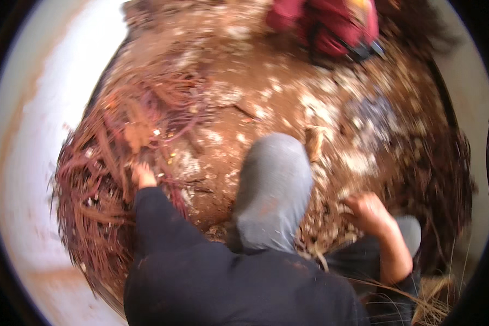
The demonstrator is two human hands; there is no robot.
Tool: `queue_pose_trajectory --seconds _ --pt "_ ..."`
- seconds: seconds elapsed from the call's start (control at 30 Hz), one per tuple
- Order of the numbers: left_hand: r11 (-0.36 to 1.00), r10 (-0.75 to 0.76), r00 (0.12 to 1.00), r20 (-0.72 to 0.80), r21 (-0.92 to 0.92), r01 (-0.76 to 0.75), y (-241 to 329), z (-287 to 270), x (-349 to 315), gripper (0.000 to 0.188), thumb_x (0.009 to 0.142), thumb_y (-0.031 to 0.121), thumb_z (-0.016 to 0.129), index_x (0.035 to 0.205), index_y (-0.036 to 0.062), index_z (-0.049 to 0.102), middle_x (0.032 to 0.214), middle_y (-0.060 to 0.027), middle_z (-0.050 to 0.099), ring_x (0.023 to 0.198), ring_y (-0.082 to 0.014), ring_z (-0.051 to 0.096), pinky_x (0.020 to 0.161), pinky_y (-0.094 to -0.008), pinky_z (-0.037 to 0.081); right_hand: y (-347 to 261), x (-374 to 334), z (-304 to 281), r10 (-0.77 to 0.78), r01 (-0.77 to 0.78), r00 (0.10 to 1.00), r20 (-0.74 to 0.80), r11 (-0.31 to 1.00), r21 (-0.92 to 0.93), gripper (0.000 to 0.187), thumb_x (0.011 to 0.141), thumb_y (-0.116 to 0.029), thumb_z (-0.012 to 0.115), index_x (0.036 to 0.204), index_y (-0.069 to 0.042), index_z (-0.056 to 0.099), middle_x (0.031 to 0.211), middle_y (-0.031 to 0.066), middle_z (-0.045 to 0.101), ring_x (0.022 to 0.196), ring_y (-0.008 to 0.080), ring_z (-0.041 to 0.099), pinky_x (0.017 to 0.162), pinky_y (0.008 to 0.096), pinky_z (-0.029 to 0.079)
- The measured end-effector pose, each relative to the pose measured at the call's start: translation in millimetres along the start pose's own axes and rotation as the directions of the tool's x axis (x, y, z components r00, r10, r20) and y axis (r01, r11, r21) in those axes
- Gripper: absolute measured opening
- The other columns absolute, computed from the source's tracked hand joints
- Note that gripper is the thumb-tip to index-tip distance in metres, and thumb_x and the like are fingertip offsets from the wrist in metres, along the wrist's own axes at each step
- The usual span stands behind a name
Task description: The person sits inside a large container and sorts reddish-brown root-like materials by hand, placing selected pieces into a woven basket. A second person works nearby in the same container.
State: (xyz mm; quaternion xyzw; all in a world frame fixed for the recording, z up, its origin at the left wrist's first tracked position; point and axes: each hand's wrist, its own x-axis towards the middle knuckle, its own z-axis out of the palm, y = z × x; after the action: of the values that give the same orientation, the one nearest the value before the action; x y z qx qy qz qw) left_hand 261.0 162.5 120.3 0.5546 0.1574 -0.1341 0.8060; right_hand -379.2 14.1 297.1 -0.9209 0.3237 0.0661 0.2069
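Note:
At the left, my left hand (143, 175) reaches out to a heap of tangled reddish-brown and purplish strands (92, 201). Its fingertips blur into the strands, so whether they grip any cannot be made out. A broader orange-brown piece (138, 133) lies in the heap just beyond that hand. My right hand (368, 211) hovers beside my right leg, with its fingers curled in. Anything inside those fingers is hidden by blur. Between the hands rises my knee in grey trousers (274, 190).
Brown, littered ground (217, 146) with pale scraps spreads ahead. Far off on the right sits a dark red bundle or bag (331, 27). A darker strand heap (434, 190) lies at the right, with dry straw-like stalks (434, 301) near my right leg. Pale walls (32, 136) flank both sides.

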Motion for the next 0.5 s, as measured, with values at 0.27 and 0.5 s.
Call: queue_pose_trajectory --seconds 0.27,0.5 --pt "0.806 -0.425 0.815 0.394 0.575 0.142 -63.2 -21.6 -14.5 0.011 0.084 0.018 0.060 0.080 0.0080 0.058 0.076 -0.0029 0.060 0.062 -0.0154 0.054 0.056 -0.0244 0.042 11.0 18.5 4.6 0.214 -0.209 0.951 0.225 0.977 -0.045 0.023 0.079 -0.026 0.066 0.084 -0.003 0.064 0.082 0.0153 0.066 0.080 0.0301 0.065 0.073 0.0406 0.052" --pt "0.819 0.119 0.183 0.976 0.008 -0.574 38.4 223.6 -344.0 0.025 0.091 0.022 0.057 0.105 0.0027 0.061 0.090 -0.0045 0.064 0.074 -0.0103 0.055 0.070 -0.0265 0.042 81.1 35.3 71.4 0.448 -0.395 0.777 0.442 0.894 -0.211 0.044 0.068 -0.036 0.078 0.094 -0.002 0.066 0.092 0.0115 0.066 0.090 0.0253 0.064 0.073 0.0381 0.053"
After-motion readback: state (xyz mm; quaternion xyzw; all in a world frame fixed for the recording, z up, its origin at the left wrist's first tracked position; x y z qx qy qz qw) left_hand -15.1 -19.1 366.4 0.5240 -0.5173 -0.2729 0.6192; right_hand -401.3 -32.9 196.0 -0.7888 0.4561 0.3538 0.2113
